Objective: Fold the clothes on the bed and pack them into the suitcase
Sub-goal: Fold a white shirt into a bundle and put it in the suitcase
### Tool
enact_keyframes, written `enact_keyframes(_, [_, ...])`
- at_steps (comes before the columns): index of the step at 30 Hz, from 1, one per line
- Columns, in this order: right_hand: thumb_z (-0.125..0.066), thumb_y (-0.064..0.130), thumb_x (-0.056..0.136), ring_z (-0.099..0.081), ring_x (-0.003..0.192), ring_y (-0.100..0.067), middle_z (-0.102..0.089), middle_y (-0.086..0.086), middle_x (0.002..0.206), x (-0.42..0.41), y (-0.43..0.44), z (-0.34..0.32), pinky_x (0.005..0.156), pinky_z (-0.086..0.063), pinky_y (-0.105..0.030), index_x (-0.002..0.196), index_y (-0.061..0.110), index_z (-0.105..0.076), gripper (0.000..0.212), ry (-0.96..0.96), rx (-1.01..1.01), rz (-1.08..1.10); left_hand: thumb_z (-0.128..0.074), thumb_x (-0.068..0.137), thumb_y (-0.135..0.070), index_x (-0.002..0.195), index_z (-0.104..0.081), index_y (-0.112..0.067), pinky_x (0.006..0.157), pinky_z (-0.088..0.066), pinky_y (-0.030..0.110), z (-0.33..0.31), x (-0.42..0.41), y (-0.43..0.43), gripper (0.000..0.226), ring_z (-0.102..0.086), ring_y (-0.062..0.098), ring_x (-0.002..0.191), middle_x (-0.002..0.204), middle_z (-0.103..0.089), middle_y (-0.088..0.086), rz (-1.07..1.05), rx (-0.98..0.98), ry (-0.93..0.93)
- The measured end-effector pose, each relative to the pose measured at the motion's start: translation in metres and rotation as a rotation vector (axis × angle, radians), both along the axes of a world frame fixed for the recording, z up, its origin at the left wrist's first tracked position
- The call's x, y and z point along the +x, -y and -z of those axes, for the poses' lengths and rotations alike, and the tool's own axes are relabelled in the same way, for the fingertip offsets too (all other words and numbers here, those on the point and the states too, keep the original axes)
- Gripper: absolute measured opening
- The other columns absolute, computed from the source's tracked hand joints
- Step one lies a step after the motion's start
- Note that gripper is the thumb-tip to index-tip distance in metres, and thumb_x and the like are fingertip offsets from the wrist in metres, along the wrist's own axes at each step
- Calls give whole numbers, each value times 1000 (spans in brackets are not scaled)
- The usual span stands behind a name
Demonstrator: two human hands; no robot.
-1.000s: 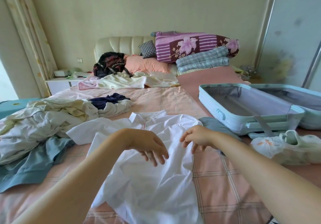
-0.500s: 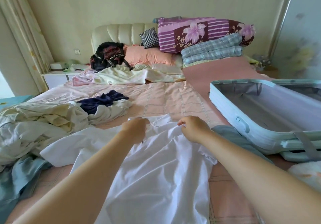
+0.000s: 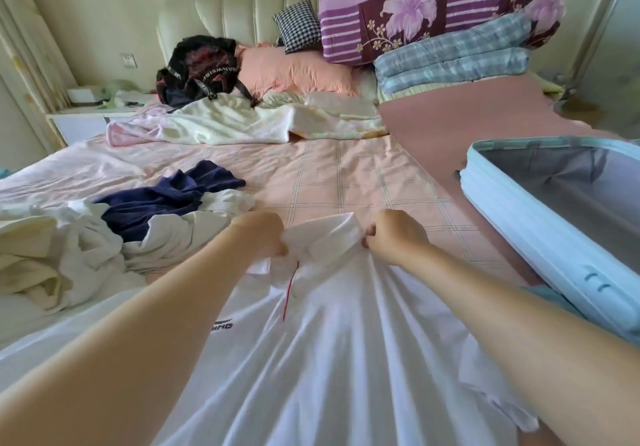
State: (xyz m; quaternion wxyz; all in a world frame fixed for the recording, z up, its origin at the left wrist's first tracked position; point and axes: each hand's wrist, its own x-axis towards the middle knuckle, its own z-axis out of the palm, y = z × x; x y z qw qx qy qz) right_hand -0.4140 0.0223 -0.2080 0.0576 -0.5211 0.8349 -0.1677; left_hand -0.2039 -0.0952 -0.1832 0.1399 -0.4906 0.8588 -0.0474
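A white polo shirt [image 3: 332, 348] with a red placket line and a dark chest logo lies stretched over the pink checked bed [image 3: 346, 175], front side up. My left hand [image 3: 263, 234] grips the left side of its collar. My right hand [image 3: 394, 236] grips the right side of the collar, and the cloth fans out in taut creases toward me. An open light-blue suitcase [image 3: 512, 224] with a grey lining lies at the right edge of the bed, apart from both hands.
A heap of cream and white clothes [image 3: 65, 248] with a navy garment [image 3: 166, 199] lies on the left. Pale bedding [image 3: 242, 123], a black bag [image 3: 197, 68], pillows and folded quilts [image 3: 433, 23] sit by the headboard. A white nightstand [image 3: 79, 120] stands at far left.
Both hands moved up from the shirt's middle to its collar and closed on it. The shirt is now pulled taut, and my view has moved closer and lower.
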Motion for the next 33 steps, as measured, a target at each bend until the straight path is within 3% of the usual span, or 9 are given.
enact_keyframes(5, [-52, 18, 95, -54, 82, -29, -60, -2, 86, 6, 30, -13, 66, -37, -31, 91, 19, -65, 14, -58, -286, 84, -53, 96, -15, 116, -60, -5, 80, -52, 39, -7, -13, 32, 24, -60, 32, 105, 117, -59, 15, -120, -210, -348])
enact_keyframes(8, [-53, 18, 91, -64, 97, -31, -70, -5, 101, 5, 37, -2, 71, -43, -31, 97, 17, -69, 17, 43, -116, -87, -53, 88, -2, 136, -44, -10, 89, -51, 42, 6, -22, 18, 49, -55, 36, 115, 138, -40, 16, -220, -34, -502])
enact_keyframes(11, [-60, 17, 85, -62, 114, -21, -70, 2, 120, 2, 13, -3, 91, -48, -30, 121, 24, -68, 38, 229, 36, -250, -55, 91, -13, 145, -32, -16, 91, -48, 41, 19, -26, -2, 59, -47, 35, 126, 147, -30, 11, -135, 61, -500])
enact_keyframes(15, [-62, 23, 90, -56, 123, -18, -59, 5, 135, -14, -37, -19, 97, -43, -27, 136, 25, -59, 46, 208, -17, -143, -49, 98, -29, 149, -32, -22, 103, -39, 43, 15, -33, -44, 55, -38, 28, 135, 154, -30, 2, 45, -54, -550])
enact_keyframes(17, [-63, 35, 87, -54, 123, -21, -55, 2, 139, -23, -63, -25, 99, -45, -34, 134, 27, -57, 48, 65, 55, -47, -47, 99, -33, 150, -31, -25, 105, -36, 43, 12, -42, -72, 54, -40, 26, 135, 154, -34, -1, 133, -46, -556])
enact_keyframes(22, [-63, 60, 76, -59, 100, -25, -60, -4, 115, -19, -127, -39, 74, -43, -31, 114, 18, -61, 57, -193, 344, 190, -45, 101, -35, 152, -30, -25, 112, -28, 40, 12, -71, -138, 54, -32, 22, 142, 157, -33, -3, 314, 13, -539])
enact_keyframes(26, [-59, 25, 89, -63, 95, -26, -65, -6, 107, -14, -140, -43, 70, -44, -29, 102, 13, -59, 18, -25, 233, 221, -42, 102, -33, 150, -32, -24, 109, -29, 39, 18, -85, -169, 50, -36, 24, 138, 155, -36, -1, 367, 31, -523])
enact_keyframes(30, [-53, 10, 94, -62, 113, -33, -64, -15, 124, -26, -139, -64, 81, -49, -33, 121, 2, -60, 28, 88, 40, 342, -39, 103, -38, 153, -25, -21, 111, -29, 40, 11, -90, -179, 55, -31, 24, 142, 158, -30, 0, 345, 61, -563])
enact_keyframes(33, [-43, 13, 97, -60, 115, -33, -62, -12, 126, -45, -146, -72, 82, -43, -33, 125, 9, -56, 32, -39, -27, 336, -40, 99, -48, 152, -22, -28, 112, -28, 46, 10, -96, -179, 59, -23, 24, 145, 161, -21, 0, 268, 133, -564])
